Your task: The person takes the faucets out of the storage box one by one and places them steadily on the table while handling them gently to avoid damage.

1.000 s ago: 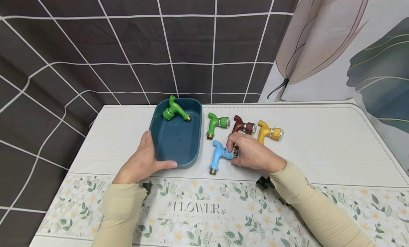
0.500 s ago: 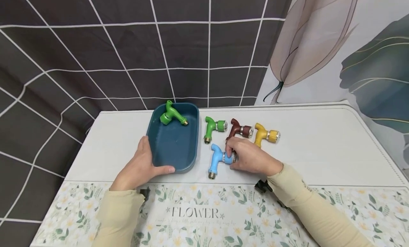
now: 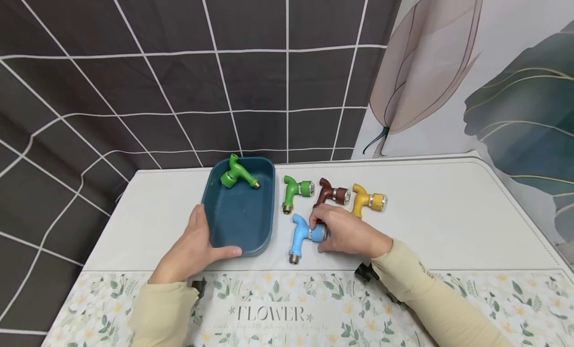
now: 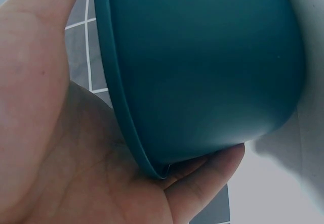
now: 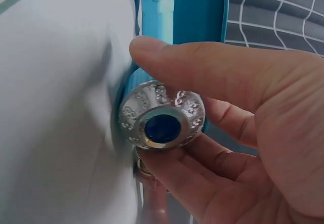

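My right hand (image 3: 350,233) pinches the knob of a light-blue tap (image 3: 299,235), which lies close over the white tabletop with its brass threaded end toward me. In the right wrist view the knob's silver cap (image 5: 161,100) with a dark blue centre shows between thumb and fingers. My left hand (image 3: 190,248) rests spread against the near left corner of a dark teal tub (image 3: 239,230), thumb along the front rim. Its fingers (image 4: 205,186) touch the outer wall in the left wrist view. Inside the tub's far end lies a green tap (image 3: 239,173).
Behind the blue tap lie another green tap (image 3: 291,190), a dark red tap (image 3: 326,192) partly hidden by the right hand, and a yellow tap (image 3: 360,200). A dark tiled curtain (image 3: 251,83) hangs along the table's back edge. Floral cloth (image 3: 269,297) covers the front.
The whole scene sits lower in the head view as the camera tilts up. Both hands keep their places, the right on the blue tap's knob and the left at the tub's corner.
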`<state>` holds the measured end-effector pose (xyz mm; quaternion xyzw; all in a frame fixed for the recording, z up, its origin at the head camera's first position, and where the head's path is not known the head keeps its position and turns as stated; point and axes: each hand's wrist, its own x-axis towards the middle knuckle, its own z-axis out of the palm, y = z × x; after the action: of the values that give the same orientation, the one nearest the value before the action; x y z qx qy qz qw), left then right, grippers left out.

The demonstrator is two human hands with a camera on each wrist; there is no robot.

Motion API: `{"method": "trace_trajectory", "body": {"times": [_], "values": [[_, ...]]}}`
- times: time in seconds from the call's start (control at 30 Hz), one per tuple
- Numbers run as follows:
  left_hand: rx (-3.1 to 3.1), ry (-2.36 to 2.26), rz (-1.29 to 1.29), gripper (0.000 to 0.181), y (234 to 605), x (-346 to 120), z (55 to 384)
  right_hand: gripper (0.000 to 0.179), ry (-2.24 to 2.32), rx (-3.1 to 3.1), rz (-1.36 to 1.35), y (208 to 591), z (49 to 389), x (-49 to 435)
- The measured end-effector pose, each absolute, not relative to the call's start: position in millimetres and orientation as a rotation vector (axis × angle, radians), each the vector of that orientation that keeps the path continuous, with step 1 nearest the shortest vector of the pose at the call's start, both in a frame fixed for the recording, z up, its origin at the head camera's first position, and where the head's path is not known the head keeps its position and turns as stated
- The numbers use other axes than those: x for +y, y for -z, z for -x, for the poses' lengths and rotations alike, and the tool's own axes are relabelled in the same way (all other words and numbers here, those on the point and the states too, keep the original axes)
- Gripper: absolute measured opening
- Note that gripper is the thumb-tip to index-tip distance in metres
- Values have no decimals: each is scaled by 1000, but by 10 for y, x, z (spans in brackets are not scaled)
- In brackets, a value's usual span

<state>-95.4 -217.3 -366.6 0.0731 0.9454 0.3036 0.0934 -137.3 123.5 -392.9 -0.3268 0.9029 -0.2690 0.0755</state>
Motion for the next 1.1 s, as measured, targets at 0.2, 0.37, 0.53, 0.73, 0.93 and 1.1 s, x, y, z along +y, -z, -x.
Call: {"method": "trace_trajectory", "body": {"times": [0.2, 0.37, 0.53, 0.73, 0.93, 1.1], "values": [[2793, -937, -211, 134, 3725, -2185, 898, 44, 807, 2724, 968, 3926, 1315, 1231], [2790, -920, -204, 136, 3726, -2206, 891, 42, 860, 2767, 974, 3865, 1330, 1210], [2809, -927, -218, 133, 3710, -2212, 915, 40, 911, 2843, 976, 3785, 1387, 1149], [2798, -906, -210, 137, 3699, -2209, 919, 32, 985, 2885, 1004, 3739, 1417, 1043], [2785, -893, -195, 140, 3673, -2194, 949, 28, 1070, 2906, 1005, 3640, 1467, 912], [2779, -874, -184, 141, 3657, -2185, 957, 30, 1114, 2899, 964, 3551, 1513, 759]]}}
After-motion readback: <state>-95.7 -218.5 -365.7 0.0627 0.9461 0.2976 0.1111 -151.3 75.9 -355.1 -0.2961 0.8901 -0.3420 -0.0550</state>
